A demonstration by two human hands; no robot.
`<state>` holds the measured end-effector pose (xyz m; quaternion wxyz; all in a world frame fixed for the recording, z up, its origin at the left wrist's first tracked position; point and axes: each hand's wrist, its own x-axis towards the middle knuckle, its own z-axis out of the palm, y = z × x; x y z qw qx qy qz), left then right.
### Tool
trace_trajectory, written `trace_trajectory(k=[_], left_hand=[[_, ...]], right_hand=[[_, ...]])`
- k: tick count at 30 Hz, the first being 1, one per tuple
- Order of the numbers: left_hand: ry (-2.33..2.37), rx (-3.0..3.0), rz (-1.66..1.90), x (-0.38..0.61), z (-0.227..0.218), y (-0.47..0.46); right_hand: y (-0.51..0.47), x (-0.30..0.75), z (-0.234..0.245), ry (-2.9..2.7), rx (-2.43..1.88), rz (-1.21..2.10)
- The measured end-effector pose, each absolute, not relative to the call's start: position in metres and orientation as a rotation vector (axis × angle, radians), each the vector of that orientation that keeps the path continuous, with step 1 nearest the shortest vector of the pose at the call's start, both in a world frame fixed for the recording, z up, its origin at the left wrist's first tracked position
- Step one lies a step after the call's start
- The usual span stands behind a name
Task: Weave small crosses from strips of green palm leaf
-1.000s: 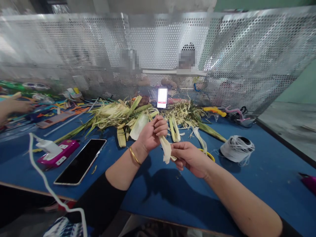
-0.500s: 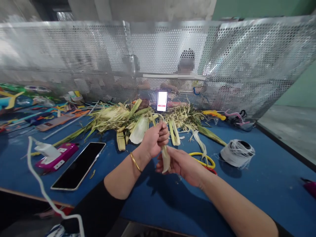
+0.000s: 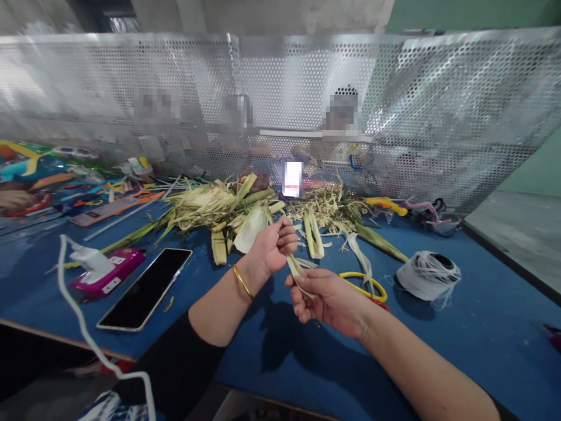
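Note:
A pale corn husk strip [image 3: 296, 269] runs slantwise between my two hands above the blue table. My left hand [image 3: 274, 244], with a gold bangle on its wrist, is closed round the upper end. Lower and to the right, my right hand [image 3: 324, 298] pinches the lower end between thumb and fingers. Behind my hands lie a broad whitish husk [image 3: 252, 230], folded green-yellow husk pieces [image 3: 314, 235] and a heap of dry husks [image 3: 205, 204]. Yellow-handled scissors [image 3: 366, 283] rest right of my right hand, partly under a loose husk strip [image 3: 361, 257].
A white thread spool [image 3: 427, 275] stands at the right, a yellow glue gun [image 3: 385, 206] behind it. To the left are a black phone [image 3: 146, 289] and a purple power strip [image 3: 111, 272] with a white cable. A lit phone [image 3: 292, 178] stands before the perforated metal screen [image 3: 280, 76].
My right hand has moved slightly down and right, and the husk strip now slants more between my hands. The view has shifted a little; another person's hand shows at the far left.

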<state>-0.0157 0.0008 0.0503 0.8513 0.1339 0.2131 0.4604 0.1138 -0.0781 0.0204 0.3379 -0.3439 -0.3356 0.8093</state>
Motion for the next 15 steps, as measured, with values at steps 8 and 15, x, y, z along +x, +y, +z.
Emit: trace_trajectory(k=[8, 15], left_hand=[[0.368, 0.266, 0.966, -0.0221, 0.0498, 0.0041], [0.358, 0.308, 0.909, -0.0215, 0.0511, 0.0035]], right_hand=[[-0.0805, 0.1094, 0.021, -0.769, -0.847, 2.109], [-0.0785, 0.1121, 0.0206, -0.878, -0.918, 2.116]])
